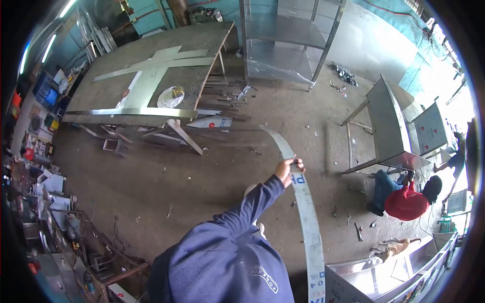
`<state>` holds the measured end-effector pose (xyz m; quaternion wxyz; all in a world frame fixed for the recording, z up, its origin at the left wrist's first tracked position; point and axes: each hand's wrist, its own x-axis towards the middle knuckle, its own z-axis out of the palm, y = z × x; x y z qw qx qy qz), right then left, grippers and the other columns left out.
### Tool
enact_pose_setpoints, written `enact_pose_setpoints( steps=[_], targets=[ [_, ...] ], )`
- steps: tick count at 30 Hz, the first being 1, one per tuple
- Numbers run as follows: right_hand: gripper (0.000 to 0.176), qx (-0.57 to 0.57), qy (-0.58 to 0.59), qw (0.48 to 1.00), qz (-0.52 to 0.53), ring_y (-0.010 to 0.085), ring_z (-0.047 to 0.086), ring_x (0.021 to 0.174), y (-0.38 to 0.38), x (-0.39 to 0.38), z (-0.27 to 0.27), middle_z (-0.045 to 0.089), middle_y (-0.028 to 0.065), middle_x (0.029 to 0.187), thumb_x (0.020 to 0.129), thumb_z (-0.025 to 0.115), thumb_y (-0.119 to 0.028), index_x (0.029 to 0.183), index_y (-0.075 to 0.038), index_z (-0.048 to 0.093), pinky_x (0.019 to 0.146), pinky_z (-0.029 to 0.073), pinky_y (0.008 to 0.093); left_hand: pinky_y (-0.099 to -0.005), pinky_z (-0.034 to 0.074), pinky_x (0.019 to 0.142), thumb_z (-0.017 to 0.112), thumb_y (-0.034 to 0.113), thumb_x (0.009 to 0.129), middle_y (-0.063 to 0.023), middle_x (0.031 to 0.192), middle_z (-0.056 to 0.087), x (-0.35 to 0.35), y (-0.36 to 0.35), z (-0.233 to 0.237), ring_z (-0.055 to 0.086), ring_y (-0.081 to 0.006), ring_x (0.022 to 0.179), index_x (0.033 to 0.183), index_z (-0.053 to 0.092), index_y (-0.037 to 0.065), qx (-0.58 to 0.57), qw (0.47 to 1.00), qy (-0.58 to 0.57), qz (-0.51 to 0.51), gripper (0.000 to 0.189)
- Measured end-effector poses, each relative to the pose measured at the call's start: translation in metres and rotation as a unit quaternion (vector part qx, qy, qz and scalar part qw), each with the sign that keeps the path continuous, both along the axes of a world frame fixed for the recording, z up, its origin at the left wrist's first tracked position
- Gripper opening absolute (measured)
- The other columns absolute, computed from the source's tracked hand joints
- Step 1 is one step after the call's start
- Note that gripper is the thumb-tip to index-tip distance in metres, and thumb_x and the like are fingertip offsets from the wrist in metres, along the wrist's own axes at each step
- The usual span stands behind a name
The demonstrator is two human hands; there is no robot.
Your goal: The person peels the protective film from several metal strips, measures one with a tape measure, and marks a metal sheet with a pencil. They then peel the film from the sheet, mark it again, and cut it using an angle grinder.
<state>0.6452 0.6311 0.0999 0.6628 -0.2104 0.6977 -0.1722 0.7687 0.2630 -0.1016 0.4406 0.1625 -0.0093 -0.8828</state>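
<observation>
My left hand (290, 171), at the end of a navy sleeve, is closed around a long, thin sheet-metal strip (307, 214) with blue lettering on its film. The strip bends in a curve; its far end tapers off toward the floor near the table, and its near end leaves the bottom edge of the view beside my body. My right hand is out of view.
A large worktable (202, 48) at upper left carries flat metal pieces. A metal shelf rack (285, 30) stands behind. At right, a person in red (406, 202) crouches by a steel table (379, 106). A dog (396, 248) lies near a steel trough (353, 267).
</observation>
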Motion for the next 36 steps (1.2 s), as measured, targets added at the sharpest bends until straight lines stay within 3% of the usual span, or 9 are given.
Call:
enact_pose_setpoints(
  steps=[3,9,12,15,17,18,22,28,36],
  targets=[
    [0.033,-0.012,-0.006,1.000,-0.016,0.0213,0.063,0.074,0.017,0.013,-0.009,0.061,0.0091,0.083,0.078,0.067,-0.019,0.111,-0.014,0.064,0.061,0.051,0.0326,-0.0449,0.053,0.078,0.039,0.004,0.091,-0.0097,0.089,0.056,0.002,0.013,0.067,0.058,-0.0196,0.079,0.096,0.047,0.003,-0.080,0.996,-0.035,-0.009,0.010],
    [0.033,-0.037,-0.010,0.999,-0.022,0.0215,0.063,0.072,0.010,0.036,-0.007,0.062,0.0096,0.083,0.078,0.067,-0.020,0.110,-0.013,0.063,0.059,0.051,0.0326,-0.0403,0.056,0.066,0.043,0.001,0.092,-0.0066,0.091,0.052,0.049,0.030,0.200,0.055,-0.0163,0.077,0.103,0.036,0.010,-0.210,0.969,-0.125,0.020,0.015],
    [0.033,-0.050,-0.002,0.999,-0.010,0.0216,0.063,0.071,-0.003,0.054,-0.003,0.062,0.0098,0.083,0.078,0.068,-0.020,0.110,-0.013,0.063,0.058,0.051,0.0326,-0.0338,0.053,0.058,0.041,-0.001,0.092,-0.0040,0.091,0.049,0.082,0.020,0.224,0.050,-0.0114,0.071,0.109,0.034,0.011,-0.241,0.954,-0.168,0.053,0.021],
    [0.033,-0.062,0.001,0.998,0.011,0.0217,0.063,0.071,-0.030,0.083,-0.002,0.062,0.0100,0.083,0.078,0.068,-0.020,0.110,-0.012,0.062,0.057,0.051,0.0327,-0.0220,0.045,0.047,0.041,0.001,0.093,-0.0003,0.085,0.045,0.143,-0.002,0.245,0.044,-0.0056,0.059,0.142,0.020,0.017,-0.297,0.926,-0.196,0.129,0.055],
    [0.033,-0.070,0.001,0.997,0.033,0.0217,0.063,0.070,-0.052,0.106,-0.004,0.062,0.0102,0.083,0.078,0.068,-0.020,0.110,-0.012,0.062,0.056,0.051,0.0327,-0.0228,0.044,0.048,0.040,0.000,0.093,-0.0001,0.088,0.045,0.199,-0.012,0.262,0.044,-0.0058,0.062,0.128,0.028,0.014,-0.319,0.907,-0.226,0.160,0.040],
    [0.033,-0.070,0.000,0.997,0.042,0.0217,0.063,0.070,-0.064,0.118,-0.003,0.062,0.0102,0.083,0.078,0.068,-0.020,0.110,-0.012,0.062,0.056,0.051,0.0327,-0.0235,0.044,0.050,0.039,0.000,0.092,0.0000,0.090,0.045,0.228,-0.018,0.268,0.044,-0.0059,0.065,0.113,0.036,0.012,-0.334,0.891,-0.253,0.173,0.025],
    [0.033,-0.074,-0.002,0.994,0.084,0.0218,0.063,0.069,-0.112,0.169,-0.008,0.062,0.0105,0.083,0.078,0.069,-0.021,0.109,-0.011,0.061,0.054,0.051,0.0327,-0.0245,0.048,0.053,0.040,0.001,0.093,-0.0010,0.094,0.046,0.335,-0.048,0.277,0.046,-0.0065,0.068,0.111,0.037,0.010,-0.386,0.839,-0.320,0.214,0.021],
    [0.034,-0.068,-0.022,0.988,0.139,0.0220,0.063,0.067,-0.188,0.252,-0.014,0.063,0.0110,0.083,0.078,0.069,-0.021,0.109,-0.011,0.060,0.052,0.051,0.0328,-0.0341,0.057,0.059,0.038,0.001,0.093,-0.0074,0.093,0.046,0.483,-0.074,0.279,0.051,-0.0122,0.071,0.104,0.033,0.005,-0.361,0.835,-0.284,0.302,0.013],
    [0.034,-0.035,-0.045,0.979,0.195,0.0222,0.062,0.065,-0.282,0.299,-0.029,0.063,0.0115,0.083,0.078,0.070,-0.022,0.108,-0.010,0.059,0.049,0.051,0.0329,-0.0322,0.050,0.044,0.042,-0.001,0.089,-0.0060,0.084,0.044,0.637,-0.134,0.229,0.049,-0.0115,0.059,0.110,0.030,0.008,-0.171,0.787,-0.344,0.483,0.026]
  ],
)
